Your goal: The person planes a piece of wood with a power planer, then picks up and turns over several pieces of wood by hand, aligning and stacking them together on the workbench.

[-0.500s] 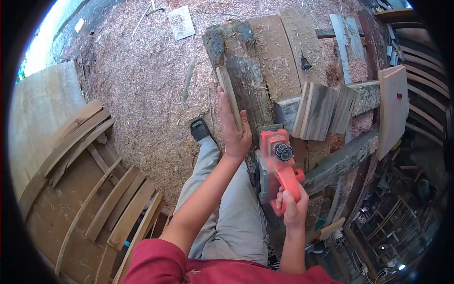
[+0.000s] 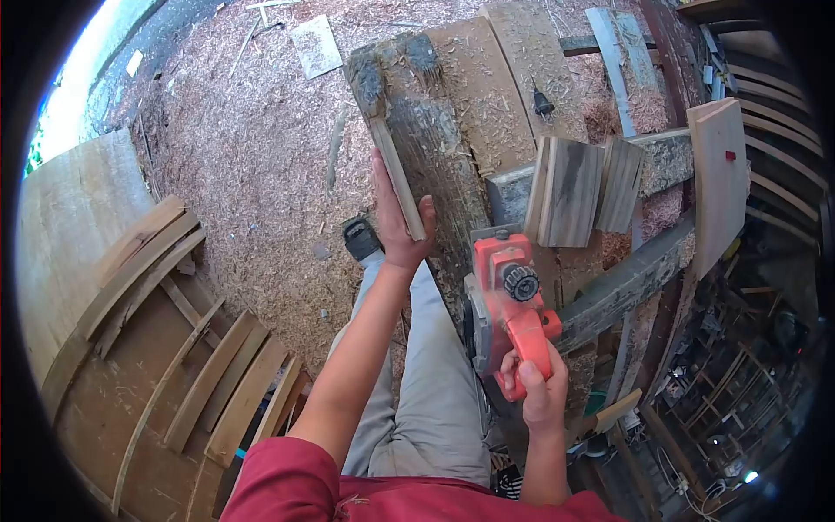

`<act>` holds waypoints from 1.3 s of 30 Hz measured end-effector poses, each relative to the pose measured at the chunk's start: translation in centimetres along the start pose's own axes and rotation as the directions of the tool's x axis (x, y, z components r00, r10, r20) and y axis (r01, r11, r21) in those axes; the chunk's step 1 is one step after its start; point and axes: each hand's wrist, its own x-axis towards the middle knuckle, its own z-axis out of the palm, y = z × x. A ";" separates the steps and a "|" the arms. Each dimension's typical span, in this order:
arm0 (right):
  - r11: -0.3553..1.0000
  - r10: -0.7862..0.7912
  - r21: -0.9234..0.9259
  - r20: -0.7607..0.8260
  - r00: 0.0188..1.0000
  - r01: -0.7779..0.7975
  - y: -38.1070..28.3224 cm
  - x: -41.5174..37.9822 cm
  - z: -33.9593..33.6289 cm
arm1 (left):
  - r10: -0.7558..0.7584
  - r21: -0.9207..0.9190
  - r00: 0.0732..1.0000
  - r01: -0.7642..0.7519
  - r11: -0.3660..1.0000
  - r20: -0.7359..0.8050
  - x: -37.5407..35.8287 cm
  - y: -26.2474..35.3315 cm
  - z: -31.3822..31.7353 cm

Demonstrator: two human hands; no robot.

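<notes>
My left hand [image 2: 400, 235] is closed around the near end of a narrow wooden board [image 2: 397, 178], fingers along its left side and thumb on the right. The board stands on edge by the left side of a weathered timber beam [image 2: 435, 130]. My right hand [image 2: 539, 387] grips the rear handle of a red electric planer [image 2: 509, 296], which has a black front knob and a dusty body. The planer is to the right of my left hand, apart from the board. Its underside is hidden.
Short wood pieces [image 2: 570, 191] sit on the bench beyond the planer, near a black plug [image 2: 543, 104]. A wide board [image 2: 718, 183] leans at the right. Curved wooden slats [image 2: 209, 378] lie at lower left. Shavings [image 2: 252, 165] cover the ground.
The view has shifted slightly, moving the bench leftward in the picture. My left hand and the board now appear farther left, with a wider gap to the planer. Both grips stay the same.
</notes>
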 end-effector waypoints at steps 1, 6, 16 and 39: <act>1.000 -0.008 0.012 -0.008 1.000 0.008 -0.8 0.0 0.6 | -0.004 0.013 1.000 0.004 1.000 -0.008 0.0 -0.1 0.2; 0.998 -0.056 -0.010 0.005 0.998 0.056 -0.9 0.0 1.1 | -0.002 0.003 0.999 0.002 1.000 -0.054 0.1 -0.5 0.9; 0.972 -0.025 -0.233 0.031 0.999 0.031 -0.8 -0.9 2.4 | 0.055 0.011 0.996 -0.054 0.998 -0.076 0.5 -0.5 0.7; 0.921 -0.089 -0.368 0.121 0.989 0.128 0.2 0.1 5.3 | 0.038 -0.066 0.996 -0.043 0.997 -0.081 0.4 -1.1 0.9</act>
